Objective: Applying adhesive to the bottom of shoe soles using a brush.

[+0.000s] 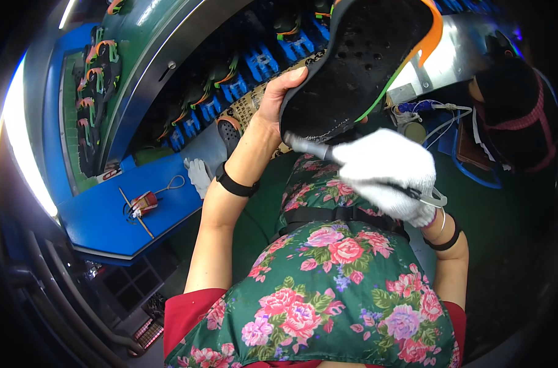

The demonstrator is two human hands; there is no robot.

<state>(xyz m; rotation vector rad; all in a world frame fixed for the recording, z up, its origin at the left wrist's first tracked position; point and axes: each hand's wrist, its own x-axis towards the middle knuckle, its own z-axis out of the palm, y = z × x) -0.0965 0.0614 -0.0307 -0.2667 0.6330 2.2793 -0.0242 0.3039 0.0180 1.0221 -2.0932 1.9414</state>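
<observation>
My bare left hand [278,95] grips the edge of a large black clog [352,67], thumb on the near side. Small holes dot the clog's face, and orange and green strips run along its right side. In a white knitted glove, my right hand [389,175] is closed around a slim grey tool [313,148]. The tool's blurred tip is at the clog's lower end; whether it touches, I cannot tell. A second dark implement with a pale loop [437,199] sticks out from the glove's wrist side.
A blue table [107,214] at left bears a small red bundle [144,203] with sticks and a white glove [198,175]. Beyond stand rows of blue shoe forms [260,61] and a green conveyor [73,122] carrying clogs. Another person [515,116] is at far right.
</observation>
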